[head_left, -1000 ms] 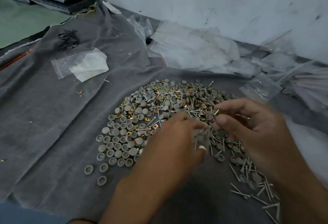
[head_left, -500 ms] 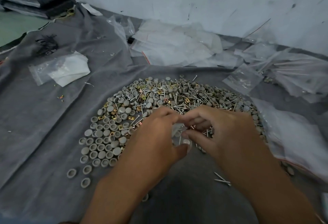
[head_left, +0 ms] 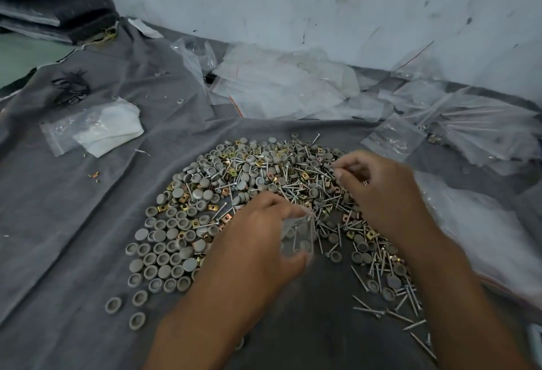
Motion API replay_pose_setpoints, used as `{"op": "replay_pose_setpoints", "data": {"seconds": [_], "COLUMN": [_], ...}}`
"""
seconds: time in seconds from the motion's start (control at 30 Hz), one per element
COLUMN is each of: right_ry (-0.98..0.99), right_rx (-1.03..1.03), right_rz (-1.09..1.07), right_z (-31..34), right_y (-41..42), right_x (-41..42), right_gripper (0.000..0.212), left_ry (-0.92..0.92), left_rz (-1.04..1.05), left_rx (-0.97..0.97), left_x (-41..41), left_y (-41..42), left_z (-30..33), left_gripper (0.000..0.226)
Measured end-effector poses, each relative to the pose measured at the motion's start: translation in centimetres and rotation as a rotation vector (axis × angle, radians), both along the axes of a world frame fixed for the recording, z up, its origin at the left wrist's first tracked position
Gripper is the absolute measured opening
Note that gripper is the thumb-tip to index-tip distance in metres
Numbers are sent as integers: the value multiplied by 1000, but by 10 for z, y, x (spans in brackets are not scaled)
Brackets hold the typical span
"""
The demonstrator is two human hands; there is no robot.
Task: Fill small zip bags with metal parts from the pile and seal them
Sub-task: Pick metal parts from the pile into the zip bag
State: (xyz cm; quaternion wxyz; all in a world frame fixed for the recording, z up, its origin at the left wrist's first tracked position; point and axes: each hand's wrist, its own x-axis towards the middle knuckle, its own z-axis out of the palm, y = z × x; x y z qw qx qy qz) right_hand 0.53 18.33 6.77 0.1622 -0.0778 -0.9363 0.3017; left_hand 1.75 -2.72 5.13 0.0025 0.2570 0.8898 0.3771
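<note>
Grey felt cloth (head_left: 73,223) spread wide under a scuffed white wall (head_left: 322,2), rumpled toward its far left corner. Heaped at the cloth's middle, a pile of grey round caps, brass square clips and thin silver nails (head_left: 243,176), with caps lined in rows along its left edge and loose nails trailing toward the near right edge. Left hand (head_left: 258,240) at the pile's near edge, thumb and fingers pinching a small clear plastic zip bag (head_left: 299,234) held upright with its mouth up, a nail or two faintly visible inside. Right hand (head_left: 378,190) over the pile's right side, fingertips curled together and pinching thin nails; number blurred, cannot tell. Along the cloth's far edge, a loose drift of empty clear zip bags with red seal lines (head_left: 278,88). Near the far left, a clear bag holding folded white sheet (head_left: 96,126), and beyond it a tangle of black wire ties (head_left: 70,88). At the right edge, large crumpled clear plastic (head_left: 484,223).
</note>
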Motion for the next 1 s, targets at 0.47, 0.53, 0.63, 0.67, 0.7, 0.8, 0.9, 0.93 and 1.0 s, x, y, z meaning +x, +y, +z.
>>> {"op": "replay_pose_setpoints", "data": {"seconds": [0.47,0.53,0.63,0.67,0.7,0.8,0.9,0.93,1.0], "right_ry": [-506,-548,-555,-539,-520,-561,-605,-585,-553], "right_rx": [663,663,637,619,606,641,665,656,623], "right_rz": [190,175,141,133,128,146,157,152,131], "right_z": [-26,-25,-24,-24,-24,-22,-22,-23,-26], "right_y": [-18,-22,-25,-25,-24,-26,-29,-28,-27], "right_x": [-91,-91,-87,-85,-83,-81,-83,-84,-85], "right_gripper": [15,13,14,13,13,19,24,23,23], "left_ry": [15,9,9,10,12,19,21,21,22], "left_rz": [9,10,14,16,16,12,13,15,17], "left_rx": [44,51,56,56,55,47,43,45,51], "left_x": [0,0,0,0,0,1,1,1,1], "left_y": [-5,-5,-6,-6,-6,-5,-4,-5,-6], "left_z": [4,4,4,5,5,5,5,5,5], "left_gripper": [44,44,46,46,46,45,46,46,46]}}
